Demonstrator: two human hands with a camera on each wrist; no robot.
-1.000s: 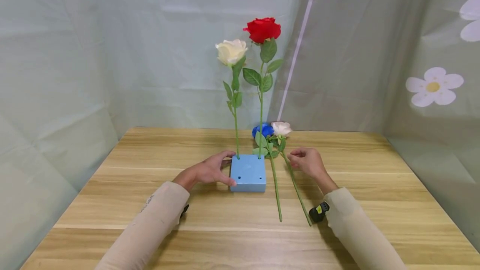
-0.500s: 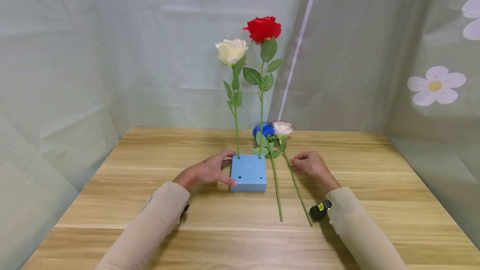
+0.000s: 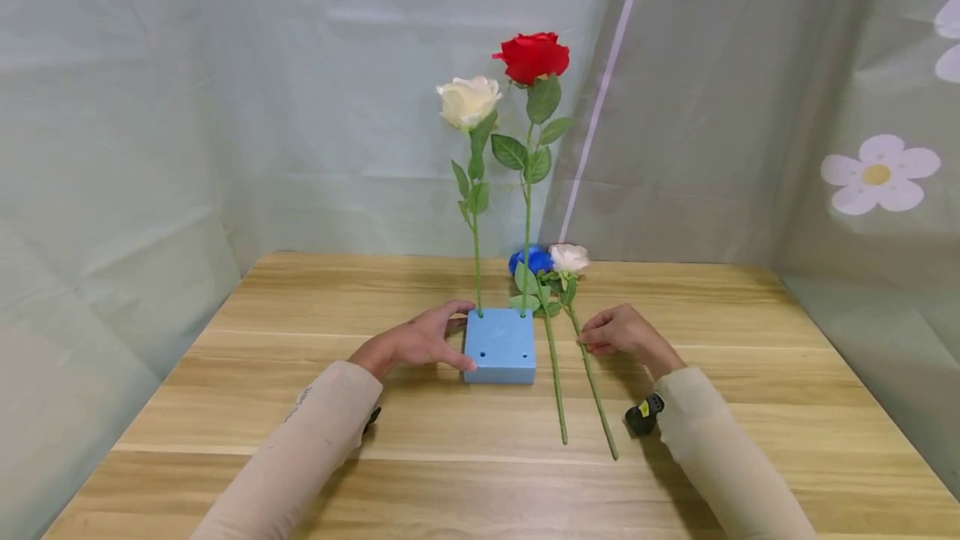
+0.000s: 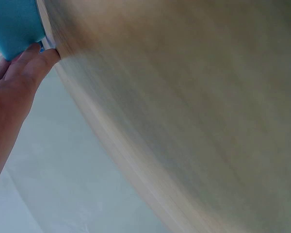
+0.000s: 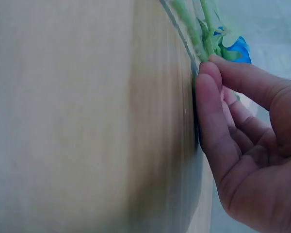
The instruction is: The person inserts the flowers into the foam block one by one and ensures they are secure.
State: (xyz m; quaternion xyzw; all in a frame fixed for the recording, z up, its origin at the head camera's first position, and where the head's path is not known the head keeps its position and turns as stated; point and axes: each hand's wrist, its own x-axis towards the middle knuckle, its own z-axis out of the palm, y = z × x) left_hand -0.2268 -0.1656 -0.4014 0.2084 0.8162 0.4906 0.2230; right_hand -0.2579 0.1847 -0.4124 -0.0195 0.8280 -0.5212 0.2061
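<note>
A light blue block point(image 3: 501, 340) with holes in its top stands on the table. My left hand point(image 3: 429, 338) holds it by its left side, thumb at the front corner, fingers at the back; in the left wrist view, fingers touch the block point(image 4: 14, 26). A cream rose point(image 3: 468, 102) and a red rose point(image 3: 534, 58) stand upright in its two back holes. The two front holes show bare. My right hand point(image 3: 622, 333) pinches the stem of a pale pink rose point(image 3: 570, 258) between thumb and fingers; the right wrist view shows the pinched stem point(image 5: 206, 43).
A blue rose point(image 3: 531, 260) lies between the block and the pale pink rose, its head close beside the pink one. The wooden table point(image 3: 300, 423) ends at a hanging grey-green cloth point(image 3: 360, 148) behind. Cloth with printed flowers hangs on the right.
My right hand has come slightly down onto the pale pink rose's stem and now pinches it; the stem's lower end has shifted a little left and nearer. My left hand stays on the block.
</note>
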